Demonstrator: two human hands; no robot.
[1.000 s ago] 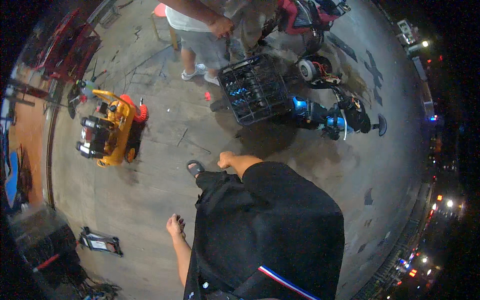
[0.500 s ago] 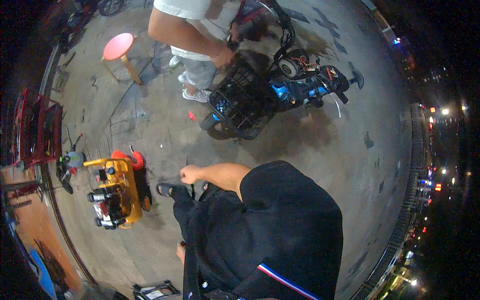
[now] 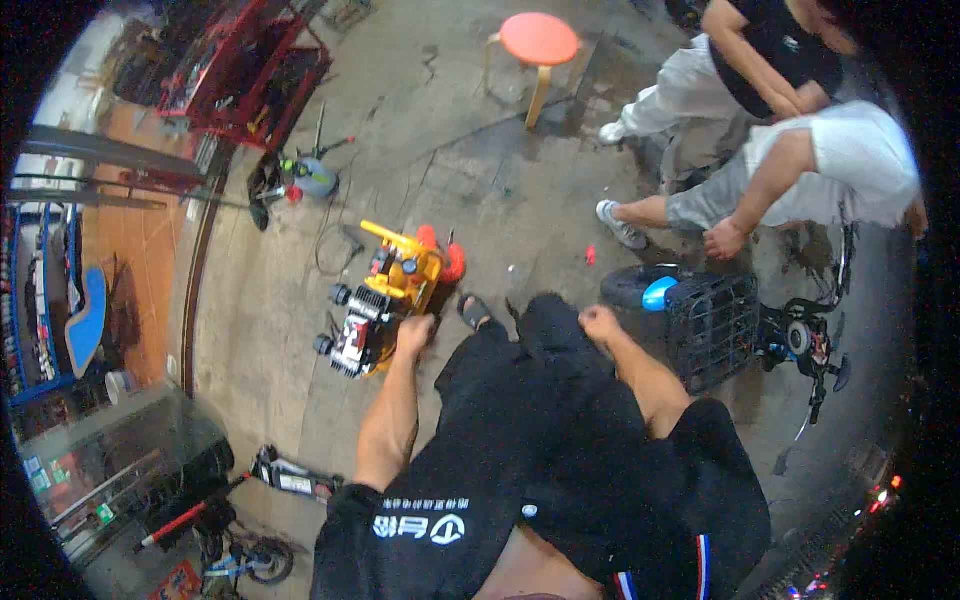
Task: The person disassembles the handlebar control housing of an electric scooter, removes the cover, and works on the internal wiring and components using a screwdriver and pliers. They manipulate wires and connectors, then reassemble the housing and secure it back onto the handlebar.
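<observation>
My left hand [image 3: 415, 332] hangs with curled fingers beside a yellow air compressor [image 3: 402, 275], seen just over its right side. My right hand [image 3: 600, 325] is closed too, near the dark cloth of my clothing and left of the black crate-like basket [image 3: 712, 325] on an electric scooter lying on its side. What either hand holds, if anything, is too small or hidden to make out. A red coiled hose [image 3: 455, 263] rests on the compressor's far end. One sandalled foot [image 3: 474, 310] shows between the compressor and my trousers.
Two people stand at the upper right; the one in a white shirt [image 3: 858, 165] leans by the scooter. A round orange stool [image 3: 540, 40] stands farther back. A red tool cart [image 3: 245, 75], a grey-green container [image 3: 315, 178] and a glass display case [image 3: 130, 460] line the left side.
My view has swung to the left, so the compressor and shopfront now lie nearer the middle. Both my forearms now show, and a second person has come into view.
</observation>
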